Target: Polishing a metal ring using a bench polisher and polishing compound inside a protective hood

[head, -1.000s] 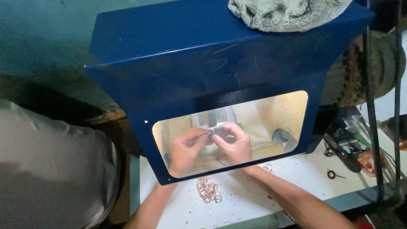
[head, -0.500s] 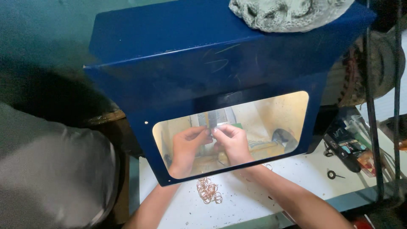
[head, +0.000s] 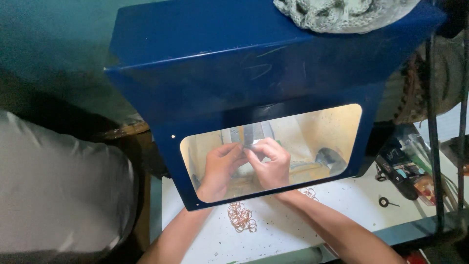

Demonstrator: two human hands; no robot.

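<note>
Both hands inside blue hood (head: pixel 254 63), seen through its clear window (head: pixel 312 132); enclosure presumably there to shield the work. Left hand (head: pixel 219 168) and right hand (head: pixel 271 164) meeting at centre, fingers pressed together, pinching a small pale piece (head: pixel 247 146), too small to identify. Held close under a metal post (head: pixel 254 133), likely for working against it. Heap of copper rings (head: pixel 242 217) on white worktop (head: pixel 342 205) near front edge, within easy reach of forearms. Crocheted cloth (head: pixel 337 12) parked on hood.

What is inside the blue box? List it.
Through the blue box window: left hand and right hand pinching a small piece, which fingers hide; upright metal part behind.
</note>
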